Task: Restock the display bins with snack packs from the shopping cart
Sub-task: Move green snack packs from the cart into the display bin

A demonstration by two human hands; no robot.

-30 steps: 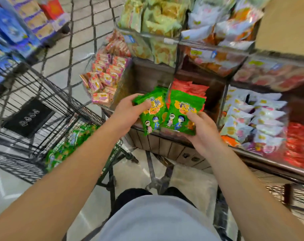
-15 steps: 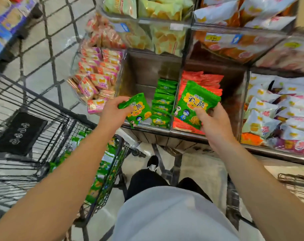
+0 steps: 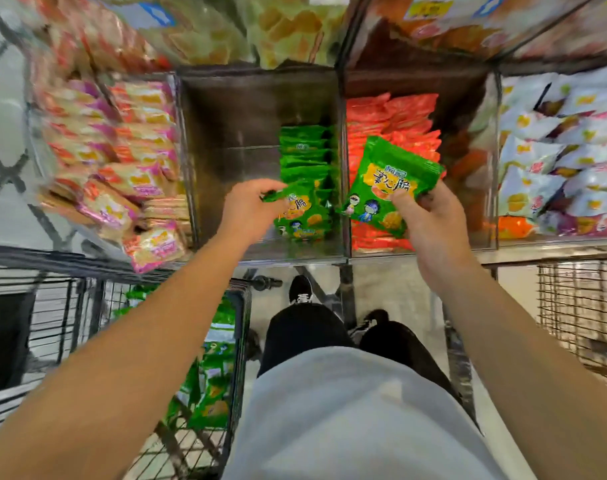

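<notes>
Restocking remains unfinished, we judge: the shopping cart (image 3: 222, 341) holds more green packs, and the centre bin (image 3: 232, 133) has one row. Our left hand (image 3: 246, 209) pinches a pack (image 3: 302, 216) at that row's front; our right hand (image 3: 433, 220) grips another pack (image 3: 385, 181) above the divider.

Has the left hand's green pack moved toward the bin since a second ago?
Yes. The left hand has carried its green snack pack forward, down into the steel bin, against the green row.

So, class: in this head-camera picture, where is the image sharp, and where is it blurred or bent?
Head view: the green pack in the right hand is sharp, print readable; the pink packs at left smear with motion blur; the upper bins are soft; wide-angle distortion bows the shelf edges.
</notes>
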